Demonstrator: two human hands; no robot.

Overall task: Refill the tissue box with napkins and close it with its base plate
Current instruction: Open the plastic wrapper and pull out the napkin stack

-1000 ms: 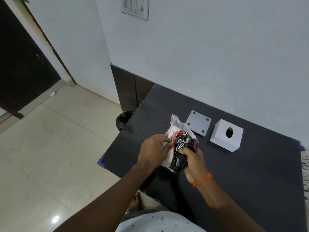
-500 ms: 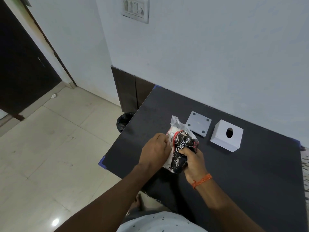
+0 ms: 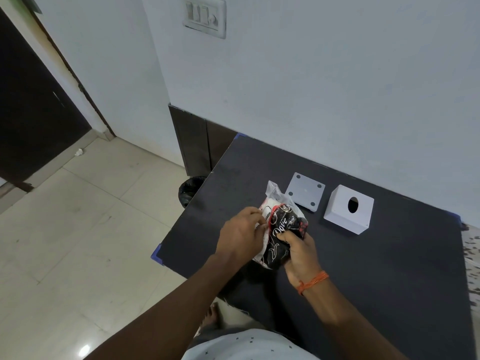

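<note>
At the far left a dark door (image 3: 28, 105) stands in its frame, with pale floor tiles (image 3: 78, 229) spreading toward the near side and a small scrap of paper (image 3: 78, 152) lying on them by the threshold. High on the white wall (image 3: 337, 87) sits a switch plate (image 3: 205, 15). Below it a dark panel (image 3: 197, 144) runs down to the floor, and a black-lined bin (image 3: 191, 189) stands just beside the left edge of the black table (image 3: 389, 268).

Over the near left part of the table, the left hand (image 3: 240, 233) has its fingers curled together at the open left side of the pack (image 3: 279, 229), fingertips pressed on the white napkins showing there; whether it actually pinches a napkin cannot be told. The pack is a crinkled plastic bag, black with white and red print, its clear torn top sticking up toward the far side. It is held off the table between both hands. The right hand (image 3: 300, 252) is clenched around the pack's near right end, thumb on top, with an orange thread (image 3: 313, 281) around the wrist.

Just beyond the pack, flat on the table, lies the grey plate (image 3: 305, 194), square with a dark dot near each corner. Right of it, a little apart, stands the white box (image 3: 348, 209), its round hole facing up. Along the table's right edge a speckled surface (image 3: 472, 255) shows.
</note>
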